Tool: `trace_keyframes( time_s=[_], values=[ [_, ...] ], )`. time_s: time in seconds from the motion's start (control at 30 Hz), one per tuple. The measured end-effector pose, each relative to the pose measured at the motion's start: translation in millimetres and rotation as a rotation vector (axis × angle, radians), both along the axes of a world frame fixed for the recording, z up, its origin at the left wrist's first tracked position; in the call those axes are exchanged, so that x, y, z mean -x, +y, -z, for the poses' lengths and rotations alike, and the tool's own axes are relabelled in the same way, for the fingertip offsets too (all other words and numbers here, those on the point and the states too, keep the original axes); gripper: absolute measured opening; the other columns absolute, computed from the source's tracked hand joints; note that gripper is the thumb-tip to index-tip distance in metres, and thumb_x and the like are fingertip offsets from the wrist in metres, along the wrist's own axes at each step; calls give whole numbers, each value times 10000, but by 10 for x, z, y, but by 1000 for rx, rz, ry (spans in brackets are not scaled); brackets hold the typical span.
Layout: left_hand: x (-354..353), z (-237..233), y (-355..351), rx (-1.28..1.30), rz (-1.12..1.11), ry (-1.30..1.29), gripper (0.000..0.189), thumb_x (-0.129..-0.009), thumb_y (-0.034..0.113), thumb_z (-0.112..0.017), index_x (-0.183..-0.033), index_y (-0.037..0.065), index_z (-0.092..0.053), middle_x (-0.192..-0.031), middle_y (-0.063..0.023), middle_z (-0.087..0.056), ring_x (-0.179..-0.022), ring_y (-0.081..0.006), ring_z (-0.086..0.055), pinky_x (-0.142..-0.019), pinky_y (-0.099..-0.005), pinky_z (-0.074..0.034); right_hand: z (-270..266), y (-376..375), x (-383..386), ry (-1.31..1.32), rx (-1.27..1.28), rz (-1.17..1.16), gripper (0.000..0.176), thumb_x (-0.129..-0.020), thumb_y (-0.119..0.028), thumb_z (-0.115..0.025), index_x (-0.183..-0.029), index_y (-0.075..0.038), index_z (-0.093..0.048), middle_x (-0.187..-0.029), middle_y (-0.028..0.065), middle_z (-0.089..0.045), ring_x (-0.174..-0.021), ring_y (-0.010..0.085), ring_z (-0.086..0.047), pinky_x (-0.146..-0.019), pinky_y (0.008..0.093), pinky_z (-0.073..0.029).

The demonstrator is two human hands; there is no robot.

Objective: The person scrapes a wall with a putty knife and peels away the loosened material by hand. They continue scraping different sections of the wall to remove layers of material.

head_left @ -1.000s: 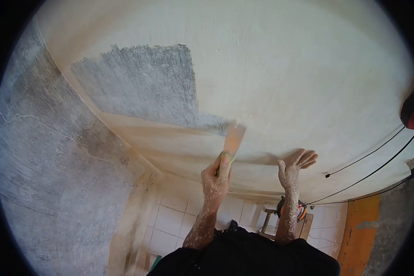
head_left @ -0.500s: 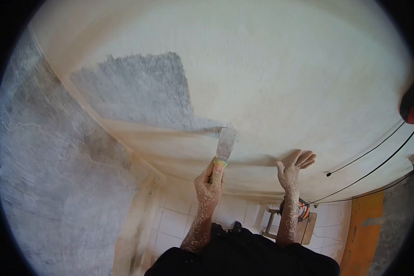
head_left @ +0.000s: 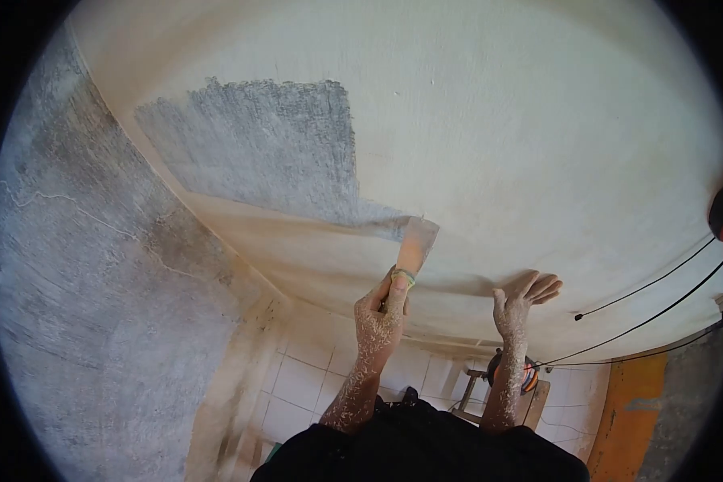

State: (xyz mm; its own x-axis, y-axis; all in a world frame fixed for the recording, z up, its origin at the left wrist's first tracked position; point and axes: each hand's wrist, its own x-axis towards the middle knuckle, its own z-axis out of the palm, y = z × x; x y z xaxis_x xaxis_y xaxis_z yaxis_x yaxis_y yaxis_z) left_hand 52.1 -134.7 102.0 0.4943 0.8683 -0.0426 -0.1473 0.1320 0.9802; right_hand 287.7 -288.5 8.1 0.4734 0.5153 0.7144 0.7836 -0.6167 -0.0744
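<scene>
My left hand (head_left: pixel 381 312) is wrapped round the handle of a scraper (head_left: pixel 417 245), whose wide blade meets the pale wall (head_left: pixel 490 145). The blade's edge lies at the lower right end of a grey scraped patch (head_left: pixel 273 149). To the right, my right hand (head_left: pixel 522 301) rests against the wall with its fingers spread and nothing in it. Small pale flakes cover both forearms.
A grey wall (head_left: pixel 96 305) meets the pale one at the left corner. Black cables (head_left: pixel 643 320) hang at the right, near an orange strip (head_left: pixel 628 410). A wooden stool (head_left: pixel 538 402) stands on the tiled floor (head_left: pixel 297 377).
The view has shifted a little. The scraper in my left hand has tilted slightly and stays at the patch's lower right end. My right hand remains spread against the wall.
</scene>
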Motion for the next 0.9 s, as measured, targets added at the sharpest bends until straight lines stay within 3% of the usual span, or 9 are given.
trace_keyframes(
  time_s=[0.13, 0.23, 0.33, 0.53, 0.63, 0.77, 0.9],
  values=[
    [53, 68, -27, -57, 13, -34, 372, -967, 263, -563, -1235, 7, -598, -614, 38, -464, -527, -27, -384, -464, -208, -321, 17, -16, -27, 7, 8, 7, 948, -913, -606, -423, -1491, -65, 99, -1481, 288, 266, -1359, 468, 273, -1054, 629, 162],
    [91, 97, -27, 63, 18, -8, 379, -969, 269, -560, -1240, 7, -594, -618, 37, -457, -529, -29, -373, -476, -205, -318, 13, -8, -32, -19, 11, 9, 950, -911, -604, -429, -1491, -64, 97, -1482, 288, 264, -1360, 467, 271, -1057, 630, 157],
    [-35, -97, 20, -87, -4, 2, 380, -967, 276, -564, -1231, 5, -599, -616, 40, -452, -524, -25, -374, -471, -204, -317, -27, 12, 24, 60, -20, -4, 958, -907, -609, -434, -1491, -69, 100, -1482, 285, 266, -1360, 467, 270, -1058, 632, 154],
    [47, 35, -41, 67, 10, -30, 367, -963, 288, -570, -1198, 12, -624, -608, 47, -460, -522, -18, -377, -461, -200, -310, -1, -1, -31, -55, -2, -27, 955, -913, -573, -460, -1489, -60, 104, -1478, 293, 268, -1354, 474, 279, -1056, 624, 162],
    [-85, -103, -56, 24, 10, -53, 362, -964, 286, -568, -1184, 5, -629, -605, 49, -459, -525, -17, -383, -463, -202, -318, -21, 5, 26, 47, -9, -26, 945, -917, -551, -471, -1491, -74, 109, -1477, 295, 270, -1349, 477, 286, -1055, 621, 165],
    [20, 262, -45, -21, -45, -41, 367, -964, 292, -567, -1172, -4, -630, -606, 50, -456, -527, -21, -395, -466, -201, -326, 9, -27, 5, 102, 40, -47, 970, -913, -540, -495, -1478, -22, 99, -1448, 324, 296, -1306, 521, 323, -1014, 668, 182],
    [-82, 223, -67, -69, -102, -17, 352, -961, 308, -566, -1107, -2, -644, -586, 52, -458, -498, -16, -397, -437, -191, -311, 25, -45, 17, 56, 46, -59, 971, -912, -536, -498, -1476, -3, 85, -1444, 332, 296, -1296, 528, 333, -1008, 674, 185]
  ],
)
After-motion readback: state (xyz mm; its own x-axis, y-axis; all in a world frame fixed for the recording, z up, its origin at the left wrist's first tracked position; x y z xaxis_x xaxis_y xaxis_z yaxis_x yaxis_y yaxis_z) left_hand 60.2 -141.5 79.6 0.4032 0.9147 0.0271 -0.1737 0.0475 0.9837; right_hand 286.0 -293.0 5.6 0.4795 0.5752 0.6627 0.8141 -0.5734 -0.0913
